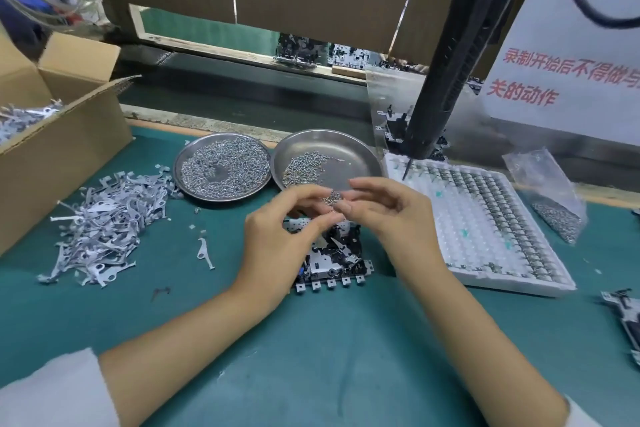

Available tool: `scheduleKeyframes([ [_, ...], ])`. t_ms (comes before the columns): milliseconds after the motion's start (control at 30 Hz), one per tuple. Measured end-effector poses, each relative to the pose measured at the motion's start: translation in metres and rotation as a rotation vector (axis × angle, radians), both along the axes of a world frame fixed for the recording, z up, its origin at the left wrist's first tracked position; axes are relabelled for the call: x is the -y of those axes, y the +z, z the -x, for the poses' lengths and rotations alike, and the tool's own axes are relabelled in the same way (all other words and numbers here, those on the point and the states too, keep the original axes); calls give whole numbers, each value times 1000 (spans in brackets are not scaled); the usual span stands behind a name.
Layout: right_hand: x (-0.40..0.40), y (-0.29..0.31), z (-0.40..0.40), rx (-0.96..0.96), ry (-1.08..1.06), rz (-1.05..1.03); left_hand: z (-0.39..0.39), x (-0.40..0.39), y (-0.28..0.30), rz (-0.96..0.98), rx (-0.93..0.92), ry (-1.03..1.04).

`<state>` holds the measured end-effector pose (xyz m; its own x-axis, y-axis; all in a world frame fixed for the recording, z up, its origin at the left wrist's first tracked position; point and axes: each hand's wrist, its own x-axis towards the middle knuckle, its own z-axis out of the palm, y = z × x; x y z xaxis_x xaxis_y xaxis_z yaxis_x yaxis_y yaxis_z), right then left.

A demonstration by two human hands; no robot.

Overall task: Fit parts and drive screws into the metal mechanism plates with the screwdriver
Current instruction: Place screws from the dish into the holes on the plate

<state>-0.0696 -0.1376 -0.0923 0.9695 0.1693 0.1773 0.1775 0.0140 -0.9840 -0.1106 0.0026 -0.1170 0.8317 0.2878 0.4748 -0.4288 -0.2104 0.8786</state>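
A metal mechanism plate point(341, 255) lies on the green mat in the middle, partly hidden under my hands. Above it, my left hand point(277, 236) cups a small cluster of screws point(333, 198) at its fingertips. My right hand point(388, 215) meets it from the right, its fingertips pinching at the same screws. The black electric screwdriver point(450, 55) hangs upright at the back right, its bit above the white tray; neither hand touches it.
Two steel dishes hold screws: a full one point(221, 166) and a sparser one point(327, 158). A heap of flat metal levers point(107, 225) lies left, beside a cardboard box point(52, 135). A white tray of parts point(485, 222) and a bag of screws point(554, 208) sit right.
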Motion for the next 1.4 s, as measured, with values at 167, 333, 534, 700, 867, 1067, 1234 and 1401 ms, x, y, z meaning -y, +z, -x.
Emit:
scheduleKeyframes([
  [167, 12, -4, 17, -146, 34, -127, 7, -3, -3, -79, 56, 19],
  [333, 10, -2, 22, -167, 105, -138, 10, 0, -4, -123, 53, -15],
  [534, 10, -3, 22, -130, 114, -106, 8, -3, -6, -142, 60, 9],
  [700, 10, -4, 21, -83, 127, -47, 8, -3, -6, -154, 48, -8],
  [867, 12, -5, 20, -20, 139, 52, 8, -3, -6, -221, 86, -14],
  [1067, 13, -5, 18, -40, 161, 55, 9, -4, -6, -233, 124, -48],
  [1234, 14, -7, 17, -112, 183, 7, 8, -4, -6, -237, 151, -98],
  [1401, 26, 12, 15, -42, 171, 158, 7, -4, -9, -264, 160, -116],
])
